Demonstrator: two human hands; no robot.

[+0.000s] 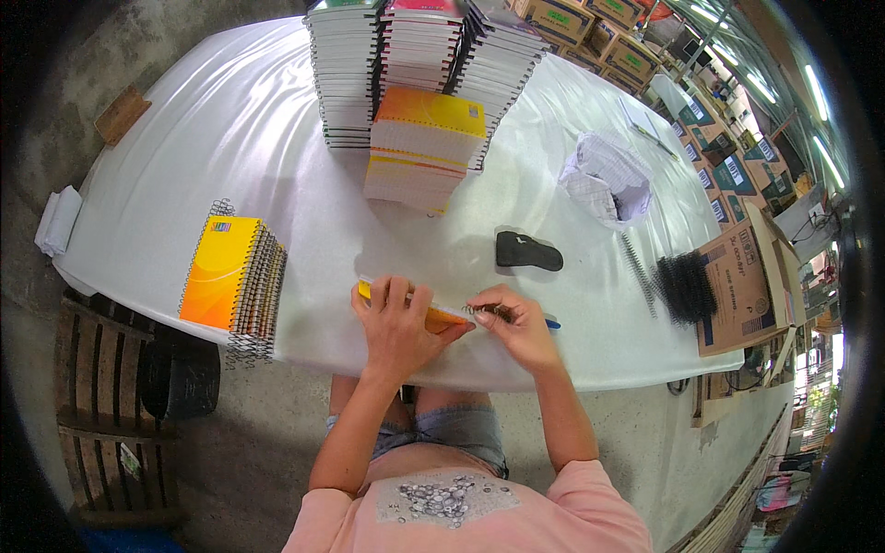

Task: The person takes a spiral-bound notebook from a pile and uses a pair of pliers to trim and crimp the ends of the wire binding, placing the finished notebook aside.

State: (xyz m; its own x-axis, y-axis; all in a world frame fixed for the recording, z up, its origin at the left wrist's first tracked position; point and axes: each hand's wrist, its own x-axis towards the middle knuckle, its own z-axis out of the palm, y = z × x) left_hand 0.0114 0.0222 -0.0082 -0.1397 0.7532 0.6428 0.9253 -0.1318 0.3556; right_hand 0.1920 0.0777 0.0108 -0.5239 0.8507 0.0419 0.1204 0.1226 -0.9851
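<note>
My left hand [398,327] grips a small yellow-orange notebook [442,315] near the table's front edge, fingers over its top and thumb at its near end. Dark spiral wire [481,309] is pinched in my right hand [521,332], at the notebook's right end. How far the wire runs through the page holes is hidden by my fingers. A blue pen [552,323] shows partly beside my right hand. Beyond it lies a black, rounded, flat object [528,251]. To my left, a pile of yellow-orange notebooks [219,276] has wire coils sticking out at the ends.
Tall stacks of bound notebooks [419,60] stand at the back, with yellow unbound-looking pads [415,180] before them. On the right are a crumpled white bag [604,180], a heap of black coils [684,288] and a cardboard box [737,286]. White cloth covers the table [313,221].
</note>
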